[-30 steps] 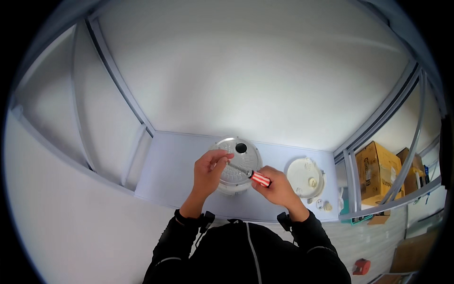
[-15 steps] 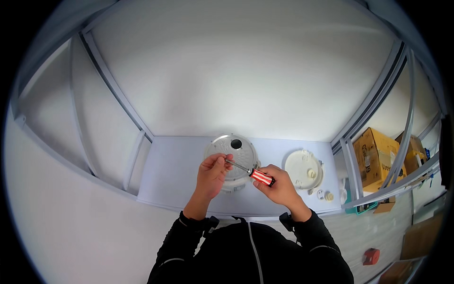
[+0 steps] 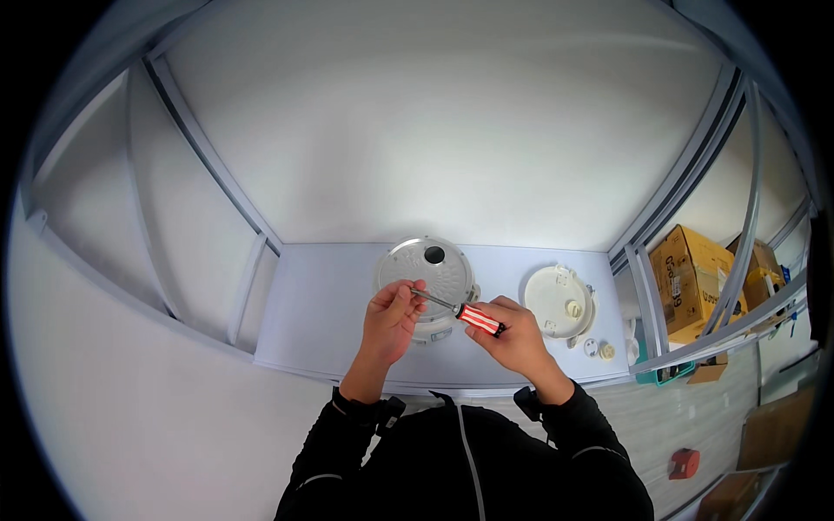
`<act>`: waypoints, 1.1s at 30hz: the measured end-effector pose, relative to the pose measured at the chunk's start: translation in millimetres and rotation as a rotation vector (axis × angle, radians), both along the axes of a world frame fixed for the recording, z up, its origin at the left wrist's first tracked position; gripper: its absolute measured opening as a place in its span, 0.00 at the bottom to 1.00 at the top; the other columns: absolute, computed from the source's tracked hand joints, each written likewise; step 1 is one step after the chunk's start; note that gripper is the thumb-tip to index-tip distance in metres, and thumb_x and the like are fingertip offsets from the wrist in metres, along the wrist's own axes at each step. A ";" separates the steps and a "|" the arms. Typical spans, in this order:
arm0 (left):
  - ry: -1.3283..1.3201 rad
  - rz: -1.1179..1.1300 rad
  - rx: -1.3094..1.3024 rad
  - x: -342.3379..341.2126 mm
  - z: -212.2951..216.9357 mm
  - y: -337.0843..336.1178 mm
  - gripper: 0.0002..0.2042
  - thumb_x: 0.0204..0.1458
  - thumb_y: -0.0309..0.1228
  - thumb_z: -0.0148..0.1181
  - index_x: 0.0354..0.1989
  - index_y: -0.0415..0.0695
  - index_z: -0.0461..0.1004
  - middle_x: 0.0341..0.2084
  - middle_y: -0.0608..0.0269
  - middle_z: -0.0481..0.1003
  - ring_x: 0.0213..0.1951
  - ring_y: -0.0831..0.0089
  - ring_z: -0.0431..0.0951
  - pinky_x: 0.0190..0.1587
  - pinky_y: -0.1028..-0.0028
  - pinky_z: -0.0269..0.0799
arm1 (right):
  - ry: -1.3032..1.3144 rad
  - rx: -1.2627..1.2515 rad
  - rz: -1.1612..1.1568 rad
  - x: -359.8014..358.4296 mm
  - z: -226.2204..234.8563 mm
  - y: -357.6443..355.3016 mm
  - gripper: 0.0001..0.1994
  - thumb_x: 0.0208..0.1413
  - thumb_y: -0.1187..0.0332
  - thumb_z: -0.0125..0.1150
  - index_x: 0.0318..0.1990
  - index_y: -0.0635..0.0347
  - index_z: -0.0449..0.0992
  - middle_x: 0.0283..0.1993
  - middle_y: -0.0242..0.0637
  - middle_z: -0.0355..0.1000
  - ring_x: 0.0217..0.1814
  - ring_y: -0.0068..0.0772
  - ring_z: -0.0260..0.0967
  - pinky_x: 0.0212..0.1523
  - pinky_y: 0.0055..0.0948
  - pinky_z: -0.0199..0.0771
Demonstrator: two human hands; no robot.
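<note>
A pale lavender-white worktop (image 3: 304, 326) spreads to the left of, and beneath, the bare left hand (image 3: 388, 328), whose fingers are curled, thumb and forefinger pinched around the tip of a screwdriver shaft; whether a small piece sits there too is too small to tell. Just beyond this hand's fingertips and to their right lies a round silver metal disc (image 3: 447, 280) with a round black opening (image 3: 434, 254) near its far edge, set on a white rounded body (image 3: 431, 332). Above it, between the two hands, is the screwdriver with a red-and-white striped handle (image 3: 479, 319), its metal shaft slanting toward the left hand. The bare right hand (image 3: 514, 337) is closed around the handle.

Just right of that hand, a shallow round white plastic dish (image 3: 547, 300) holds a small cream plastic knob (image 3: 573, 308). Nearer the person, beyond the right wrist, a small flat white disc (image 3: 591, 348) lies beside a little cream cap (image 3: 606, 352). Farther right of the hand stands a teal plastic crate (image 3: 641, 352) with dark items in it, then a large yellow-brown cardboard box (image 3: 691, 286), its contents hidden. Well apart from the hand, low on the right, a red object (image 3: 684, 463) sits on the floor.
</note>
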State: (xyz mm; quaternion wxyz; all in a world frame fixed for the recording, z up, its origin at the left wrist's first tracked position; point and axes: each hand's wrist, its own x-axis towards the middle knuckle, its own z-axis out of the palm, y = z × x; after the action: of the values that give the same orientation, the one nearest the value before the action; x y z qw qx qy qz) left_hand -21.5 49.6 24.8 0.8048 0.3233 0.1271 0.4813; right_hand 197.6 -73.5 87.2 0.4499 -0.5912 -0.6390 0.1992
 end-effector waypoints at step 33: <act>1.031 0.374 1.231 -12.0 16.8 -7.5 0.07 0.50 0.29 0.74 0.36 0.44 0.85 0.38 0.66 0.83 0.44 0.65 0.81 0.53 0.64 0.74 | 0.531 0.200 -0.085 24.0 -4.1 5.0 0.25 0.56 0.77 0.75 0.59 0.62 0.69 0.50 0.44 0.79 0.50 0.31 0.79 0.52 0.32 0.81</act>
State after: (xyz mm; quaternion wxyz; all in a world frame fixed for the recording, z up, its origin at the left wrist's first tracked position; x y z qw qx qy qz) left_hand -33.5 42.1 41.5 0.2308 0.8605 0.2456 0.3821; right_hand 221.6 -68.5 83.1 0.6655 -0.4972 -0.4899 0.2643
